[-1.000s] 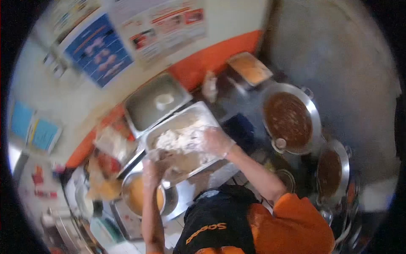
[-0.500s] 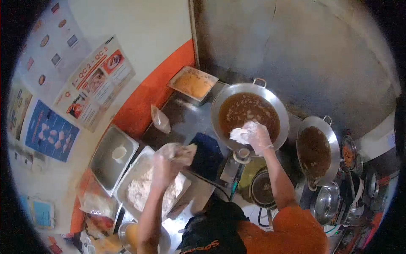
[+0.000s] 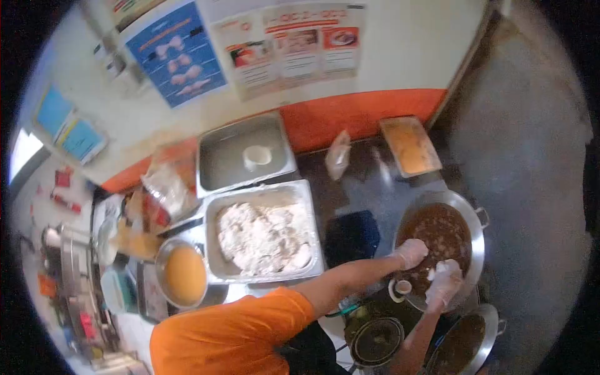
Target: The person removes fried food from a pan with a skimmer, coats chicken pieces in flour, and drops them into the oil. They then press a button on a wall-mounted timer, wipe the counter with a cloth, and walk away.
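Observation:
Both of my hands, in clear flour-dusted gloves, are over the large wok (image 3: 476, 250) of bubbling brown oil (image 3: 440, 228). My left hand (image 3: 412, 254) reaches over the wok's near left side, its fingers closed; whatever they hold is hidden. Close beside it to the right, my right hand (image 3: 445, 284) is closed round a white flour-coated piece (image 3: 442, 267), low over the oil. To the left, a metal pan (image 3: 315, 250) holds a heap of flour (image 3: 259, 237) with coated pieces in it.
A second wok (image 3: 490, 340) of oil stands near my right arm. Behind are a tray of orange crumbs (image 3: 411, 147), a plastic bag (image 3: 338, 156) and a deep metal pan (image 3: 284, 147) with a white cup (image 3: 257, 157). A bowl of orange liquid (image 3: 185, 275) sits left.
My left hand has moved from above the flour pan to the wok, beside my right hand. The right hand stays over the wok with its white piece. My view has turned left.

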A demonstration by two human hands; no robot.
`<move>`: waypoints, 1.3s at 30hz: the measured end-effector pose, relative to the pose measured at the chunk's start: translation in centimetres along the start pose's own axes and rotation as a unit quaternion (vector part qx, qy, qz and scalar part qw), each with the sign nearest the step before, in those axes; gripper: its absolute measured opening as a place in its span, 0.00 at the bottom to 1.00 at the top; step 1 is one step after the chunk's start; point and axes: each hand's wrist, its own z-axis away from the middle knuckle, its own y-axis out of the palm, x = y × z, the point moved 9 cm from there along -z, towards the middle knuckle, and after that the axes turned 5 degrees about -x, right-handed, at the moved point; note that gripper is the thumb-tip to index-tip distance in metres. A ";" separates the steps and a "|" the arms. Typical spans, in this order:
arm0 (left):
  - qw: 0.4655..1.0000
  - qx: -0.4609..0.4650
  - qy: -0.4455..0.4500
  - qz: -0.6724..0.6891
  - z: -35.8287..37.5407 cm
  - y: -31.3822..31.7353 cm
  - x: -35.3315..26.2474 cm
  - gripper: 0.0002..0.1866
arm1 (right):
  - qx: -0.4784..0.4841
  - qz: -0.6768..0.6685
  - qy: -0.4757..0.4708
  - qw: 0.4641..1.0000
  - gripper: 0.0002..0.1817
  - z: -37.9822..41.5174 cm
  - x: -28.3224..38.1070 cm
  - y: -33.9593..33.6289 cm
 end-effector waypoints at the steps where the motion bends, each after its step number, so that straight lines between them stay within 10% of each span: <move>1: 0.999 -0.028 0.017 0.025 0.8 -0.9 -0.1 0.08 | -0.037 -0.072 -0.041 0.996 0.11 1.9 3.8 -1.7; 9: 0.970 -0.233 0.042 0.051 17.5 -22.6 6.0 0.12 | -0.042 -0.237 -0.341 0.909 0.07 15.3 25.6 -1.2; 13: 0.971 -0.103 -0.212 -0.037 32.1 -29.7 15.0 0.15 | 0.328 -0.200 -0.372 0.845 0.14 22.6 31.5 11.8; 18: 0.973 0.011 -0.144 -0.182 44.5 -27.0 19.6 0.19 | 0.527 0.114 -0.484 0.689 0.16 35.0 33.5 21.4; 25: 0.951 0.034 -0.084 -0.295 47.9 -24.1 20.5 0.11 | 0.358 0.156 -0.654 0.648 0.11 35.9 30.4 26.3; 28: 0.954 0.042 -0.064 -0.288 48.5 -23.3 21.0 0.11 | 0.369 0.189 -0.526 0.743 0.12 32.8 32.6 23.6; 39: 0.950 -0.021 -0.025 -0.310 49.9 -22.3 20.5 0.12 | 0.398 0.217 -0.571 0.684 0.13 35.7 32.7 31.6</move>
